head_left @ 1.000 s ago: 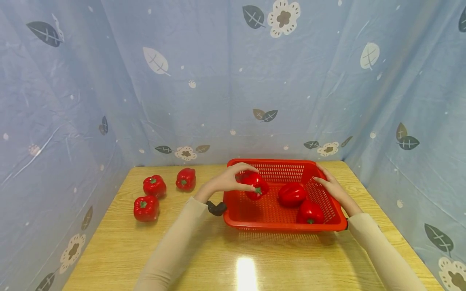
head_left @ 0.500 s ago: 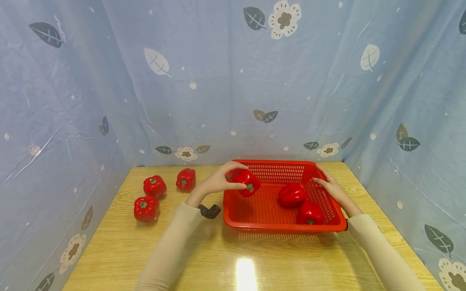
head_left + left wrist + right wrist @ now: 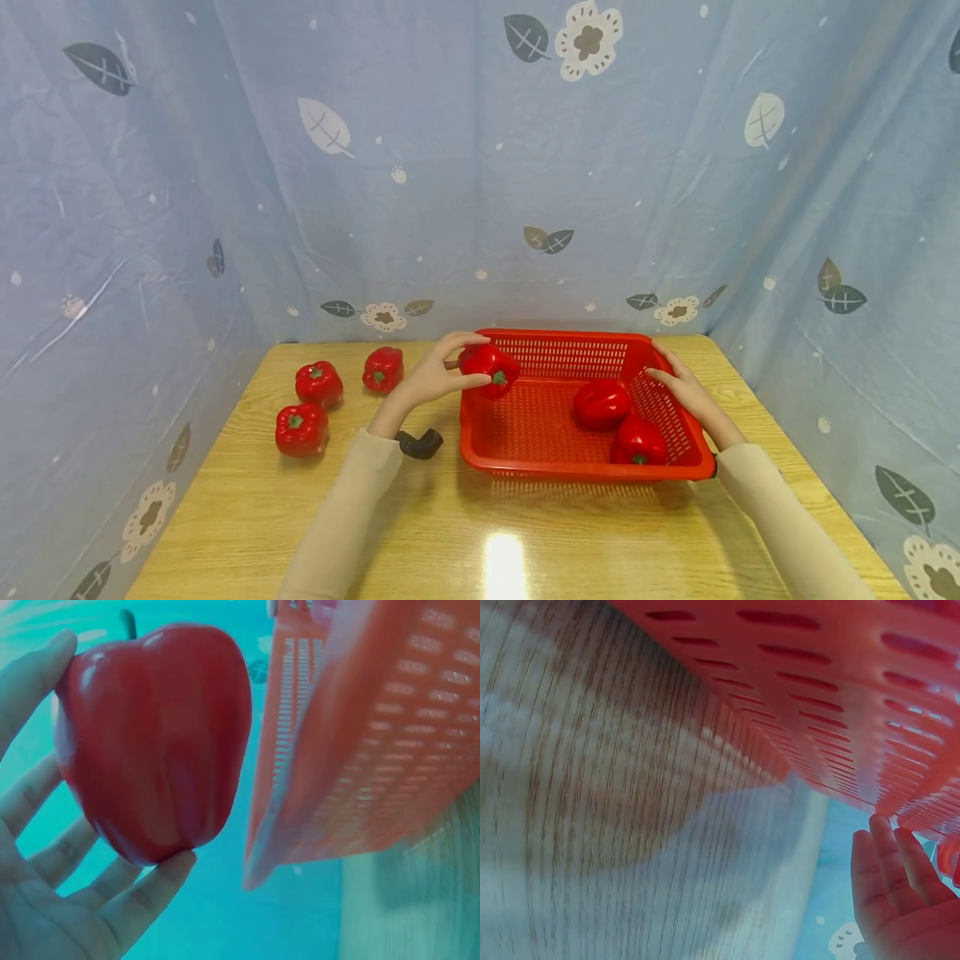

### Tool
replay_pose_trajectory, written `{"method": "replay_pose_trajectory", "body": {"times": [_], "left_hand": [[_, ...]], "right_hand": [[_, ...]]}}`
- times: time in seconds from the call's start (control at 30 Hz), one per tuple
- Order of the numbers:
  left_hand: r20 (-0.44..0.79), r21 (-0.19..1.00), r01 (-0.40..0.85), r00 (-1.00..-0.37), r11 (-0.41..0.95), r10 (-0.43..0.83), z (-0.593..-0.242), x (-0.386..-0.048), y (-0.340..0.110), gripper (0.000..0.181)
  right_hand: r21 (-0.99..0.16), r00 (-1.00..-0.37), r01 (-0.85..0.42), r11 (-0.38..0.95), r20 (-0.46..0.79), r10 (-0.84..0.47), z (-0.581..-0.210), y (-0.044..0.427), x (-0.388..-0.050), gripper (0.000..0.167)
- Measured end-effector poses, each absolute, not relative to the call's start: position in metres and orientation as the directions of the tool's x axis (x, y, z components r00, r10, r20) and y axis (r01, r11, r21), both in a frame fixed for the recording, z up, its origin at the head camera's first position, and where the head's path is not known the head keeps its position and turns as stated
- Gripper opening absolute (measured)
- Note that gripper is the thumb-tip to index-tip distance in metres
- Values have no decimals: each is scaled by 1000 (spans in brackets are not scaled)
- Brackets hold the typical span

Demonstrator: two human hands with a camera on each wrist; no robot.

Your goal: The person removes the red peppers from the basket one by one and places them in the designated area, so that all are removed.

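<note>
My left hand (image 3: pixel 438 371) grips a red bell pepper (image 3: pixel 489 367) over the left rim of the red basket (image 3: pixel 543 425); its green stem faces the front. In the left wrist view, the thumb and fingers curl round the pepper (image 3: pixel 157 742), beside the basket wall (image 3: pixel 420 742). My right hand (image 3: pixel 686 392) rests at the basket's right rim. From the right wrist view, straight fingers of that hand (image 3: pixel 900 892) touch the basket's outer side (image 3: pixel 802 682). Two red peppers (image 3: pixel 602 403) (image 3: pixel 639 440) lie in the right part of the basket.
Three more red peppers stand on the wooden table (image 3: pixel 225 517) at the left: one at the back (image 3: pixel 383 370), two touching each other (image 3: pixel 318 384) (image 3: pixel 302 430). A blue patterned curtain (image 3: pixel 420 208) surrounds the table's back and sides.
My left hand has moved left with the pepper, from over the basket's inside to its left rim. My right hand and the peppers in the basket have stayed in place.
</note>
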State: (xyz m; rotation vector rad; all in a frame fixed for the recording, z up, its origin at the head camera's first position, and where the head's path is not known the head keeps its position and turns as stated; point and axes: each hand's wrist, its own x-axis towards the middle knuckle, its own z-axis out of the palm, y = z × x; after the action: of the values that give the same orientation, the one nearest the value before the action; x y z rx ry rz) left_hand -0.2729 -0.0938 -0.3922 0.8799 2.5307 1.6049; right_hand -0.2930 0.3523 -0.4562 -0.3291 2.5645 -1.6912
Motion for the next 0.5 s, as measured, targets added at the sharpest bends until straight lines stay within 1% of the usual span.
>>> {"method": "replay_pose_trajectory", "body": {"times": [0.33, 0.5], "left_hand": [[295, 845, 412, -891, 342, 346, -395, -266, -104, 60], [295, 846, 411, -892, 339, 344, -382, -255, -104, 58]], "right_hand": [[-908, -978, -141, 394, 66, -199, -454, 355, -290, 66], [-900, -980, -128, 417, 50, -192, -453, 353, -288, 67]]}}
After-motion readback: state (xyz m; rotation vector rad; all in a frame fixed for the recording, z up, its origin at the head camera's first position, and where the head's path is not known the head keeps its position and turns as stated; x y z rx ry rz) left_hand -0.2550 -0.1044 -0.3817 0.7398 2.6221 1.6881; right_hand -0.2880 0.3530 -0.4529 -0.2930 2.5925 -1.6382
